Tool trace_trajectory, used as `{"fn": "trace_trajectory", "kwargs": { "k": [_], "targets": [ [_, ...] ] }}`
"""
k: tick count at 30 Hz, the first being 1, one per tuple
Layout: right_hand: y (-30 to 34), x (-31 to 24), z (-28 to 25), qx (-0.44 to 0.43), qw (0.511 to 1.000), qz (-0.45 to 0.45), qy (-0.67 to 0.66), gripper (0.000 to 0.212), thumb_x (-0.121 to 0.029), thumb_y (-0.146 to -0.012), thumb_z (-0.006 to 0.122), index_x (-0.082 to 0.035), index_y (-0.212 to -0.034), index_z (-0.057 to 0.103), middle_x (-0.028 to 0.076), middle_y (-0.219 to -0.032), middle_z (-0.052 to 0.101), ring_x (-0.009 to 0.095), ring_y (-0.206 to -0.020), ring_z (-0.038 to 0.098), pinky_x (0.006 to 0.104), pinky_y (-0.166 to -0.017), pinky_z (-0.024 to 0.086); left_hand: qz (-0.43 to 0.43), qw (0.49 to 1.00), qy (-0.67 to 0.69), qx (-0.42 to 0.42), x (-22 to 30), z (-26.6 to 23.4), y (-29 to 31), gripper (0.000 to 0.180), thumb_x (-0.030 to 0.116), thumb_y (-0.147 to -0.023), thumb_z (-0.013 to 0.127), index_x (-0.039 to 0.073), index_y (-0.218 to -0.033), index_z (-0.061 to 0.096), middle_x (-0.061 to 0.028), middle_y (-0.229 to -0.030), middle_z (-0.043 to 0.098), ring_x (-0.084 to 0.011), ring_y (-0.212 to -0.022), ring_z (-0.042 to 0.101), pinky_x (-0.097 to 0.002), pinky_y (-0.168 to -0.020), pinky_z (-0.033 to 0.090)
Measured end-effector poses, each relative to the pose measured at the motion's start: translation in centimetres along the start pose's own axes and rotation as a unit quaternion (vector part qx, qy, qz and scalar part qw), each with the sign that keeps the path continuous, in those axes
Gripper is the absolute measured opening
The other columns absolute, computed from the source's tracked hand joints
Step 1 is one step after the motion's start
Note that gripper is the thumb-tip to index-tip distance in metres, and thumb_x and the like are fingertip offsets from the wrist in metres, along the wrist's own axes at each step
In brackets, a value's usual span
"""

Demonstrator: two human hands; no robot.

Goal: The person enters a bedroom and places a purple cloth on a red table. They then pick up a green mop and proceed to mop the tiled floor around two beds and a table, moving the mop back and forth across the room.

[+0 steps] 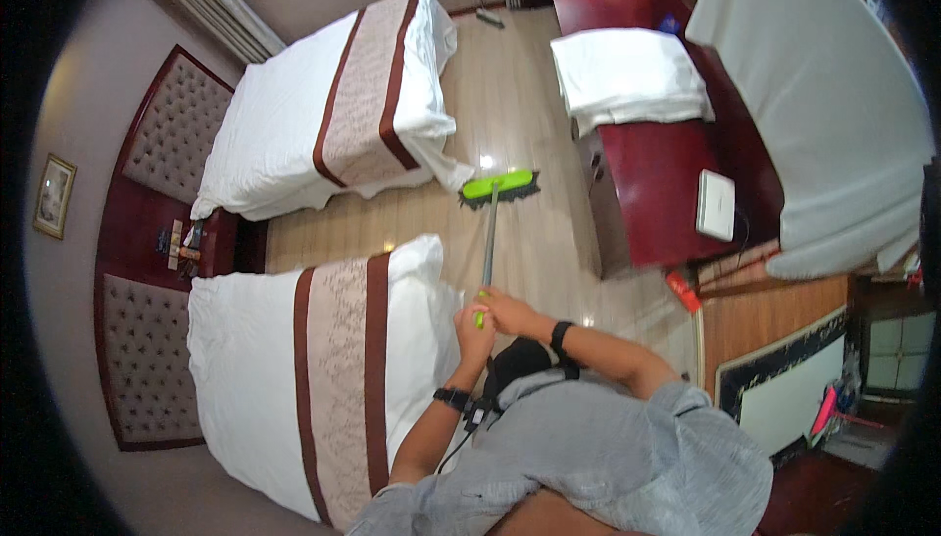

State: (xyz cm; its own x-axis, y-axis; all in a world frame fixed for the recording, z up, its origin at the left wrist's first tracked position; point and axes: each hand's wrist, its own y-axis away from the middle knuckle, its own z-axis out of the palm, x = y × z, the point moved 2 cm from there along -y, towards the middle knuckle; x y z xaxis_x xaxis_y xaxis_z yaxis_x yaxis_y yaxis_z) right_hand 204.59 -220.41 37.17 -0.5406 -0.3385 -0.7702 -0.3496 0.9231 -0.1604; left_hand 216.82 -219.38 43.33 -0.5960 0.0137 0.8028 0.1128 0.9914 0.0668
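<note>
A broom [497, 184] with a bright green head and dark bristles stretches out ahead of me, its bristles at the tiled floor. Its grey pole runs back toward my body. My left hand [474, 328] is closed round the green-tipped end of the pole. Just beside it, a little farther along, my right hand [508, 312] also wraps the pole. The two hands nearly touch. Bands with dark straps sit on both wrists. The broom head lies close to a drooping corner of the far bed's white sheet [446, 171].
Two beds, the far bed [284, 95] and the near bed [245, 360], stand on the left. A dark red desk [655, 183] on the right bears folded white linen [632, 75] and a white box-like device [716, 205]. A red object [682, 292] is by the desk's near end.
</note>
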Motion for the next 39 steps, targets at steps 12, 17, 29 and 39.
{"fn": "trace_trajectory", "kwargs": {
  "k": [12, 17, 29, 39],
  "targets": [
    [-20.3, 7.3, -15.5, -0.015, 0.999, 0.021, -0.042, 0.065, -0.008, -0.077, 0.064, -0.011, -0.135, 0.036, 0.02, -0.141, 0.031, 0.041, -0.118, 0.046, 0.0433, -0.096, 0.043, 0.014, 0.99, 0.136, 0.028, 8.7, 0.4, -25.0, 0.013, -0.001, -0.088, 0.043, -0.001, -0.085, 0.056, -0.0136, -0.092, 0.051, -0.0208, -0.062, 0.062, -0.0284, -0.05, 0.052],
    [-28.4, 15.8, -19.8, -0.039, 0.995, 0.082, -0.042, 0.052, -0.012, -0.08, 0.061, -0.009, -0.13, 0.043, 0.022, -0.125, 0.049, 0.038, -0.116, 0.049, 0.0417, -0.093, 0.043, 0.032, 0.989, 0.142, 0.016, 9.7, 4.1, -37.5, 0.017, -0.001, -0.089, 0.042, 0.001, -0.085, 0.059, -0.0122, -0.088, 0.053, -0.0209, -0.061, 0.062, -0.0299, -0.052, 0.053],
    [-41.2, 35.7, -38.1, -0.288, 0.947, 0.121, 0.078, 0.04, -0.029, -0.088, 0.054, -0.006, -0.121, 0.054, 0.019, -0.111, 0.061, 0.036, -0.103, 0.057, 0.0443, -0.088, 0.045, 0.078, 0.993, 0.029, 0.089, 17.6, 9.9, -65.3, 0.013, -0.001, -0.086, 0.046, -0.001, -0.085, 0.059, -0.0146, -0.089, 0.057, -0.0259, -0.074, 0.061, -0.0323, -0.057, 0.056],
    [-54.5, 44.8, -52.4, -0.234, 0.959, 0.151, -0.055, 0.038, -0.032, -0.089, 0.052, -0.004, -0.113, 0.059, 0.02, -0.107, 0.063, 0.038, -0.1, 0.058, 0.0445, -0.087, 0.046, 0.019, 0.987, 0.079, 0.136, 24.3, 13.7, -85.2, 0.01, 0.001, -0.083, 0.049, 0.002, -0.083, 0.059, -0.0152, -0.08, 0.06, -0.0326, -0.073, 0.061, -0.04, -0.066, 0.049]
  ]
}}
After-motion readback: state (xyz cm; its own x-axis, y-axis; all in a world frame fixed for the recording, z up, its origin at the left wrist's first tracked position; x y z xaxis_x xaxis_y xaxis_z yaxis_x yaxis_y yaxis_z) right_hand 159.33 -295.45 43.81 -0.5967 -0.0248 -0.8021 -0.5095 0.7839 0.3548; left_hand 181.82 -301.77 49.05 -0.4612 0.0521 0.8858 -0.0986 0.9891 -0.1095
